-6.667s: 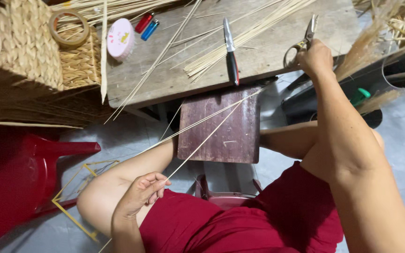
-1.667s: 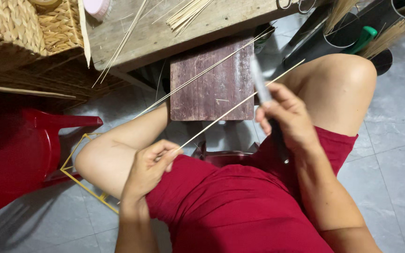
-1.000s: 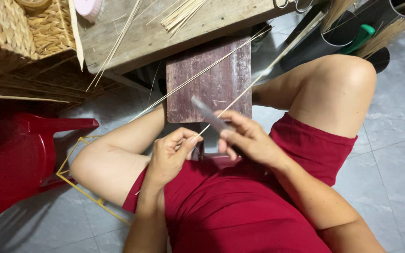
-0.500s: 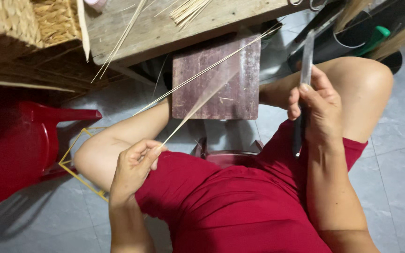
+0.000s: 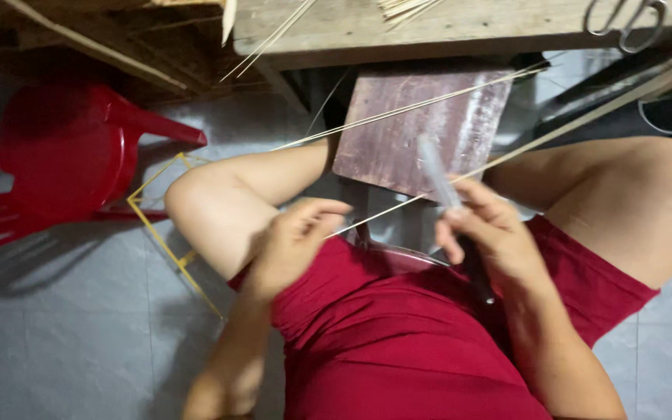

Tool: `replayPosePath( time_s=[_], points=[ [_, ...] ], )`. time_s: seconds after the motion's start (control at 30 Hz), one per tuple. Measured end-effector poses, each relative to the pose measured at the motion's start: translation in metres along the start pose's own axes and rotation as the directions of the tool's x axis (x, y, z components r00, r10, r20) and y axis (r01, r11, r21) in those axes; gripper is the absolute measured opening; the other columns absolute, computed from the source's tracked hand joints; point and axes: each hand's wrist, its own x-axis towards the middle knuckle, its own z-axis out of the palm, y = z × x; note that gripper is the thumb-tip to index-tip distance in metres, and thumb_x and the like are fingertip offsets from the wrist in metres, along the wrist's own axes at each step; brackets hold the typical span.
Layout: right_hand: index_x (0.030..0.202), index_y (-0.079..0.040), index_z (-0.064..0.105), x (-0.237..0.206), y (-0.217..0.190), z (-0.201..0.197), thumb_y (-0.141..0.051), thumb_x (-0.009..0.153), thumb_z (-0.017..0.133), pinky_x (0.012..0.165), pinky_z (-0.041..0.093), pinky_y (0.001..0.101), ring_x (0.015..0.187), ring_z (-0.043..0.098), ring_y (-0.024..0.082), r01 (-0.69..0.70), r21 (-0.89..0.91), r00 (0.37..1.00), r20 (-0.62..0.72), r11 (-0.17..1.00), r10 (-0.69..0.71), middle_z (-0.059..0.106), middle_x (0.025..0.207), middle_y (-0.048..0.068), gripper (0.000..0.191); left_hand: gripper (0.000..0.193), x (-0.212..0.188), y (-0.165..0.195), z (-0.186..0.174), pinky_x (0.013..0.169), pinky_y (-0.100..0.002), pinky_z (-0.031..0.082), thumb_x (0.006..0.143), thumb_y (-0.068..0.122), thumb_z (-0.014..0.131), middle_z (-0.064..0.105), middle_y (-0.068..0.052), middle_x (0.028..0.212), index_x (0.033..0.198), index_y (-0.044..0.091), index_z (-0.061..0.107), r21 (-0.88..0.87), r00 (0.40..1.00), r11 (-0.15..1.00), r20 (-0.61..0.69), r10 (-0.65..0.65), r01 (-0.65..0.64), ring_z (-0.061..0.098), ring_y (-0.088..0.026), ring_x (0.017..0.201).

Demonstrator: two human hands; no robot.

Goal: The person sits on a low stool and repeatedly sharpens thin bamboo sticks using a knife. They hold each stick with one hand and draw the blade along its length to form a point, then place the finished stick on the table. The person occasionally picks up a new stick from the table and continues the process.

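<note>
Two hands work over the lap: the left hand [image 5: 293,241] pinches the near end of a long thin pale bamboo strip [image 5: 507,159], the right hand [image 5: 488,233] clenches a blurred grey-bladed knife [image 5: 439,173] against it. Light, springy, probably splintery; best held close to the blade.

The thin pale bamboo strip [image 5: 460,175] I pinch at its near end runs slanting up and away to the right, past my knee, straight and taut. The knife [image 5: 449,202] in my other grip is blurred, blade pointing up, its dark handle down against my lap.
</note>
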Motion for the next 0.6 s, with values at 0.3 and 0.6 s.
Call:
replayPosePath(
  time_s=[0.3, 0.6],
  points=[
    [0.149, 0.003, 0.054, -0.005, -0.025, -0.017, -0.006, 0.101, 0.061, 0.055, 0.047, 0.0252, 0.059, 0.056, 0.015, 0.157, 0.073, 0.979, -0.146, 0.985, -0.145, 0.064, 0.081, 0.013, 0.049, 0.043, -0.11, -0.064, -0.088, 0.078, -0.042, 0.053, 0.073, 0.025, 0.086, 0.068, -0.009, 0.101, 0.106, 0.009, 0.064, 0.627, 0.931, 0.704, -0.339, -0.137, 0.332, 0.066, -0.027, 0.097],
    [0.148, 0.003, 0.054, -0.004, -0.03, -0.011, -0.007, 0.1, 0.062, 0.055, 0.047, 0.0253, 0.059, 0.055, 0.015, 0.161, 0.082, 0.979, -0.14, 0.984, -0.149, 0.065, 0.082, 0.012, 0.05, 0.036, -0.14, -0.106, -0.078, 0.071, -0.04, 0.052, 0.08, 0.021, 0.079, 0.063, -0.006, 0.114, 0.112, 0.012, 0.065, 0.493, 0.965, 0.838, -0.218, -0.143, 0.235, 0.062, -0.029, 0.083]
  ],
)
